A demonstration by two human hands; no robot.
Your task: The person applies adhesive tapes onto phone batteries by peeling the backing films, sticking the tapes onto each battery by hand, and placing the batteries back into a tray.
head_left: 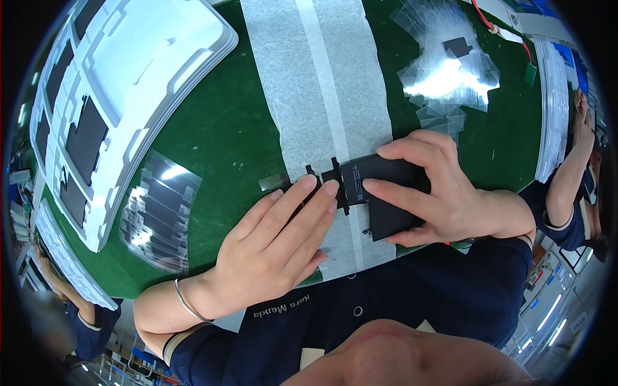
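Observation:
A flat black battery (389, 170) with small print lies on the pale paper strip (325, 83). My right hand (438, 190) grips it, with fingers on its top face and at its edges. At the battery's left edge sits a black cut-out piece with tabs (331, 175). My left hand (273, 238) lies with its fingers stretched out, their tips pressing on this piece and on the black strip beside it. A small clear film tab (274, 183) sticks out just left of those fingertips. What lies beneath my left fingers is hidden.
White stacked trays (174, 58) holding black flat pieces stand at the left. A stack of clear films with dark strips (161, 209) lies nearby. Loose clear films (444, 77) are heaped at the far right, close to a red cable (483, 16). Other people sit at both sides.

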